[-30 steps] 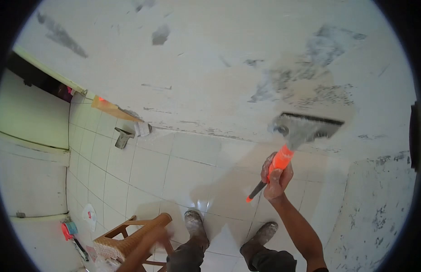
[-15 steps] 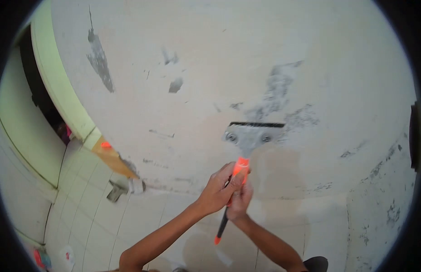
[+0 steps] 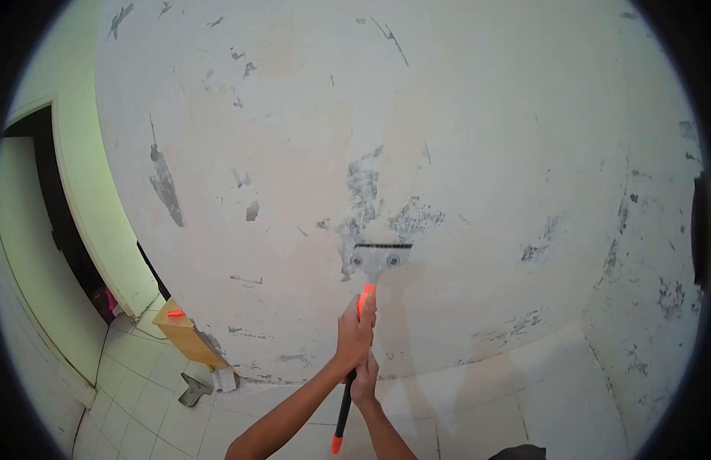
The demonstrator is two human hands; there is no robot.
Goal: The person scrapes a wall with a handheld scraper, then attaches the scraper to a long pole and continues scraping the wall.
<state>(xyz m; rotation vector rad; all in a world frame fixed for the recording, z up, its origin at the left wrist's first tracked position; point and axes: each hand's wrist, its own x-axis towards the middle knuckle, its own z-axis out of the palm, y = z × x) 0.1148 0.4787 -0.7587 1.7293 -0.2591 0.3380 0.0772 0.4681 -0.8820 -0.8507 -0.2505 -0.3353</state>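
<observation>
A long-handled wall scraper (image 3: 375, 264) has a wide grey head, a dark blade edge and an orange and black handle. Its blade is at the pale wall (image 3: 478, 169), just below rough grey patches (image 3: 363, 188) where the surface is worn off. My left hand (image 3: 355, 331) wraps round the orange upper part of the handle. Lower down, my right hand (image 3: 365, 379) is closed round the black part. The handle's orange end sticks out below my hands, over the floor.
At the lower left, a wooden box (image 3: 188, 337) with a small orange object (image 3: 175, 313) on top stands against the wall. A grey object (image 3: 193, 389) lies beside it on the tiled floor (image 3: 152, 383). A doorway (image 3: 64, 207) is at the left; another wall (image 3: 654, 307) adjoins at the right.
The view has tilted up, showing more of the upper wall. The scraper, still in both hands, now appears farther from me and further left, below the grey patches.
</observation>
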